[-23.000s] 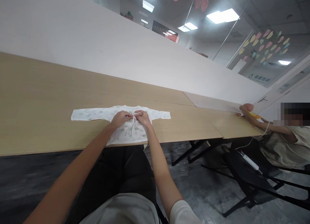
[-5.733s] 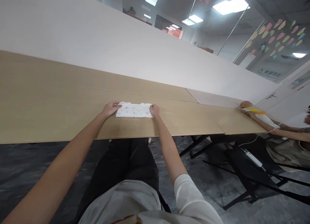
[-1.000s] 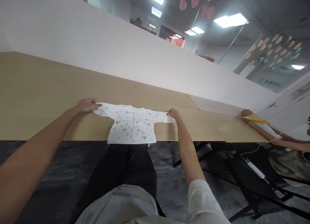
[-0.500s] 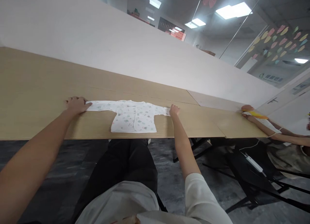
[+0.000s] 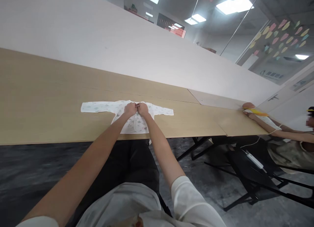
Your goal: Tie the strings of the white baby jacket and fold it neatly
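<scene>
A small white baby shirt (image 5: 142, 124) with a scattered print lies flat on the table, both sleeves spread out sideways. My left hand (image 5: 130, 108) and my right hand (image 5: 142, 109) meet at the top of its front opening, just below the neckline. The fingers of each hand are closed in a pinch on the shirt's front edge. The knuckles hide part of the chest, and my forearms cross over the lower half. Both sleeve ends lie untouched.
The light wooden table (image 5: 49, 89) runs along a white wall (image 5: 98, 47). At the far right another person's arms (image 5: 287, 132) rest by a yellow-and-white item (image 5: 263, 117). A black folding chair (image 5: 255, 178) with a white power strip (image 5: 256, 162) stands below.
Both hands have left the sleeve ends and come together at the middle of the shirt's front. The shirt's left sleeve reaches slightly further left.
</scene>
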Available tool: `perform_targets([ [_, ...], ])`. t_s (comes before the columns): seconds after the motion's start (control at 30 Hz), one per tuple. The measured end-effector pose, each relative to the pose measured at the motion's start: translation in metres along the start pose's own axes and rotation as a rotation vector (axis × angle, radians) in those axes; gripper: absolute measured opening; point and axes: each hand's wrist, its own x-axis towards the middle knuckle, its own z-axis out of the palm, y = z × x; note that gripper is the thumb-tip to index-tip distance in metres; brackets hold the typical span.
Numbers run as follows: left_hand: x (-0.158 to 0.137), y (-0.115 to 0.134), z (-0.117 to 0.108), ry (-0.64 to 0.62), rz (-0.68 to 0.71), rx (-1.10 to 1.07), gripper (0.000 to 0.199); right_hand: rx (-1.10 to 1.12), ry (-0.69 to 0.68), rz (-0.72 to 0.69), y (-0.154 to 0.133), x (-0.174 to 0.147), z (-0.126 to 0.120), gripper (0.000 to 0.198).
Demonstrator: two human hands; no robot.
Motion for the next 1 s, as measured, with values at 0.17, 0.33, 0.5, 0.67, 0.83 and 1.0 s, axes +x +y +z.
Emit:
perform_targets([
  [0.17,-0.003,-0.014,0.017,0.174,0.046,0.02,0.041,-0.037,0.037,0.015,0.002,-0.006,0.007,0.034],
  [0.33,-0.005,-0.016,0.02,0.163,0.079,-0.007,0.041,-0.031,0.09,0.052,-0.003,-0.01,0.013,0.031],
  [0.5,-0.005,-0.016,0.018,0.166,0.072,-0.064,0.039,0.034,0.151,0.055,-0.001,-0.011,0.017,0.021],
  [0.67,-0.004,-0.016,0.019,0.173,0.036,-0.061,0.041,0.118,0.167,0.048,0.005,-0.008,0.019,0.013],
  [0.83,-0.007,-0.012,0.019,0.178,-0.015,-0.036,0.039,0.176,0.185,0.04,0.007,-0.008,0.021,0.014],
  [1.0,-0.009,-0.01,0.02,0.174,-0.025,-0.041,0.038,0.192,0.196,0.048,0.008,-0.008,0.023,0.017],
])
